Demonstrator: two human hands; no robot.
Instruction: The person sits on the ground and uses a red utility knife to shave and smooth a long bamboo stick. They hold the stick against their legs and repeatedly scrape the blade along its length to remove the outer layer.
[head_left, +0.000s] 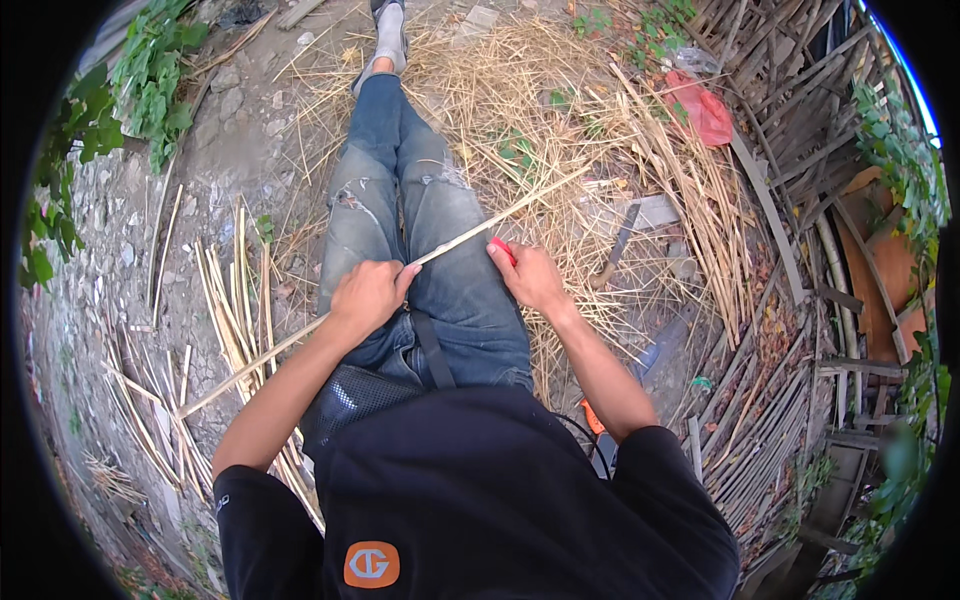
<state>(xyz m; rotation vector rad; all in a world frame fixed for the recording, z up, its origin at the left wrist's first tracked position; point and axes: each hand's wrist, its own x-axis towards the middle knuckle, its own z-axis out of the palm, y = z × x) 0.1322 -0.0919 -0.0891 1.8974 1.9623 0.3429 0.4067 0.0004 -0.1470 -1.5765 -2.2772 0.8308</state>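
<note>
A long pale strip of split bamboo or wood (pixel 535 199) lies slantwise over my thighs. My left hand (pixel 368 293) is closed round it, and its lower end runs past my left forearm toward the ground on the left. In my right hand (pixel 532 279), just below the strip's upper half, a small red tool (pixel 503 250) is gripped. Only its red part shows; any blade cannot be made out. Torn blue jeans (pixel 460 270) are under both hands, with my legs stretched out ahead.
Thin shavings (pixel 520 90) cover the ground ahead. A wooden-handled knife (pixel 617 245) lies to the right, by a bundle of long strips (pixel 690 190) and a red plastic bag (pixel 700 108). More split strips (pixel 235 310) lie at left. Stacked wood (pixel 790 80) lines the right side.
</note>
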